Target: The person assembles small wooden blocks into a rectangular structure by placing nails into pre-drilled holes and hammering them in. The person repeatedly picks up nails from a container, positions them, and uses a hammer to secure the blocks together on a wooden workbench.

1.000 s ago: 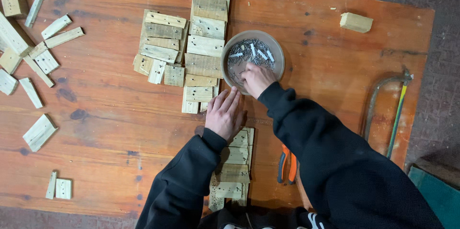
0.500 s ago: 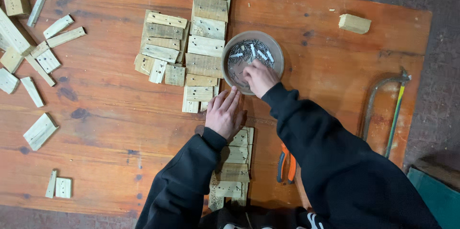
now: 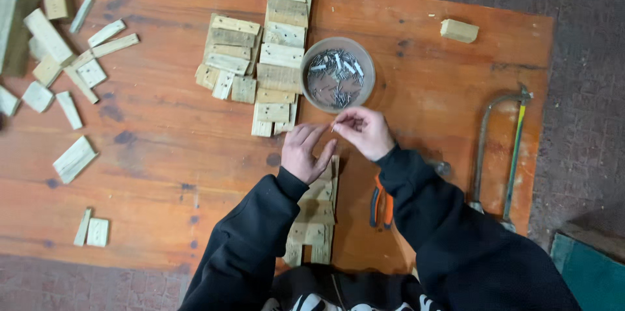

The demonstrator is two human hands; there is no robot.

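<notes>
A: Looking at the right hand (image 3: 366,132): fingers pinched together on a small nail (image 3: 333,126), just under the near rim of the round bowl (image 3: 338,75) of nails.

B: Which way does the nail sit from the grip?

A: It sticks out of the pinch toward the left hand (image 3: 307,152). Thin sliver, long axis roughly upright with a slight tilt in this view. Can't tell head from tip, too small.

B: Left hand?

A: Open, fingers spread, pressed flat on the far end of the wooden strip assembly (image 3: 315,210). Holding nothing closed in it. Its fingertips are just beside the nail, nearly touching the right hand's.

B: Long axis of the assembly?

A: Runs from the hands back toward the body, between the two sleeves. Far end is right under the left palm.

B: So which hand is nearer the work?

A: Left is on it. Right hovers just beyond and to its right, nail apart from the wood. Bowl lies further out from the pinch; the orange-handled pliers (image 3: 381,205) lie back toward the body, under the right forearm.
</notes>
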